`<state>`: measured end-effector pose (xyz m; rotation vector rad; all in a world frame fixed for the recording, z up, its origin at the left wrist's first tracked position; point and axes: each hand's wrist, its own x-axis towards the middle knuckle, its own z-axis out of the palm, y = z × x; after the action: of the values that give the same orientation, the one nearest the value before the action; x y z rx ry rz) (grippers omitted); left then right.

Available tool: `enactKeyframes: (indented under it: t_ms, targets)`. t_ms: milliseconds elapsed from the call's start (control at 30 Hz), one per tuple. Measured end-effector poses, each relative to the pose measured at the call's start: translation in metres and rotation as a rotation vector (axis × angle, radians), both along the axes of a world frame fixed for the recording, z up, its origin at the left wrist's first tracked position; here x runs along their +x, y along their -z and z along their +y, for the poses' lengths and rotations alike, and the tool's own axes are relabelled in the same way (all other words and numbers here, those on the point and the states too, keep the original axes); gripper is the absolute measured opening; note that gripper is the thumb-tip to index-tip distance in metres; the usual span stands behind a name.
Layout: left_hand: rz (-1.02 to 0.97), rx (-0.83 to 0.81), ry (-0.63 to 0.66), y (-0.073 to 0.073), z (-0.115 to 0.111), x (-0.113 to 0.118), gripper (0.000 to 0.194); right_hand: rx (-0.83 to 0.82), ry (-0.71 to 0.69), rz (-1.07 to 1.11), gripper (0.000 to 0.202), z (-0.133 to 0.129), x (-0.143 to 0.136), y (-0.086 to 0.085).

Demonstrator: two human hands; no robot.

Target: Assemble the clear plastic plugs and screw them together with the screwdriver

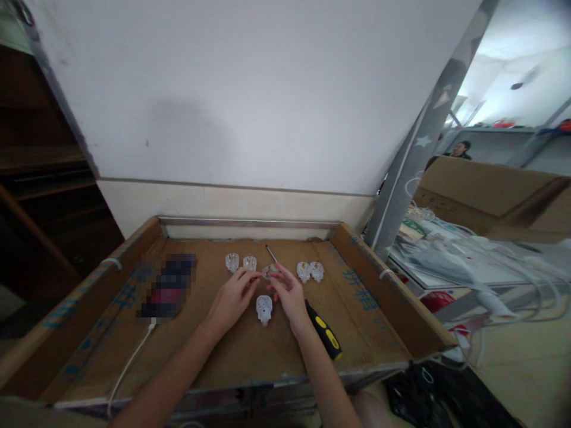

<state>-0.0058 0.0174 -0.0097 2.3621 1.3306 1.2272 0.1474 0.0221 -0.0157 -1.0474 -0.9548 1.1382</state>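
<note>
Both hands meet over the middle of a cardboard-lined tray (214,362). My left hand (235,292) has its thumb and fingers closed near a small clear plug part (267,271); whether it grips the part is hidden. My right hand (288,289) pinches the same part from the other side. Just below them lies a white plug piece (264,309). Clear plug pieces sit behind my left hand (232,261) and to the right of my right hand (310,271). A screwdriver with a black and yellow handle (328,336) lies partly under my right wrist, its shaft (271,254) pointing up-left.
A blurred-out phone-like object (167,288) with a white cable (129,362) lies at the tray's left. Raised cardboard walls (392,285) edge the tray. To the right are a table with white cables (464,261), an open carton (491,196) and a person (461,149) in the background.
</note>
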Motion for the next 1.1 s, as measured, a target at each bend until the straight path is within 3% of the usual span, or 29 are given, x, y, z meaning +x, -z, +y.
enactKeyframes:
  t_ms: [267,467,600,767,867,1100]
  targets:
    - [-0.003,0.047,-0.12,-0.007,0.0,-0.005,0.015,0.186,0.182,-0.45,0.033,-0.003,0.0,0.002]
    - [-0.067,0.06,-0.134,0.002,0.005,-0.006,0.019,0.246,0.11,-0.735,0.037,0.009,0.004,-0.001]
    - [-0.077,0.08,-0.129,0.003,0.004,-0.006,0.019,0.219,0.101,-0.786,0.033,0.013,0.005,-0.002]
    - [-0.083,0.062,-0.13,0.0,0.003,-0.005,0.017,0.166,0.141,-0.65,0.026,0.02,0.006,0.003]
    - [-0.09,0.066,-0.133,0.001,0.003,-0.004,0.017,0.116,0.136,-0.473,0.035,0.027,0.008,0.004]
    - [0.001,0.183,-0.073,-0.002,-0.002,0.001,0.02,-0.076,-0.057,0.045,0.057,0.026,0.01,-0.005]
